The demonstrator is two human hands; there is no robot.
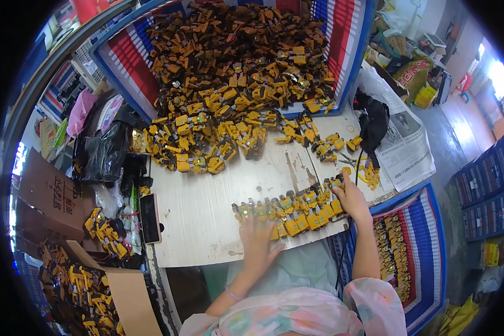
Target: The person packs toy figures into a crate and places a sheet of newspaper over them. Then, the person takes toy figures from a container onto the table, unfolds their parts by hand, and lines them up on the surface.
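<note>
A double row of small yellow-and-grey plastic toys (299, 221) lies along the front part of the worktable, pressed close together. My left hand (256, 238) is at the row's left end, thumb held away; its fingers are smeared by motion over the toys, so their grip does not show. At the right end my right hand (351, 199) has its thumb and fingers around a yellow toy (336, 182). The toys look like little jointed robots or vehicles, too small to tell exactly.
A tipped blue-rimmed crate (350, 61) spills a heap of similar toys (229, 101) onto the worktable (193, 235). A phone (149, 218) lies at the left edge. Pliers (346, 159) and newspaper (403, 145) are at the right. Another crate (425, 224) with rows of toys stands below.
</note>
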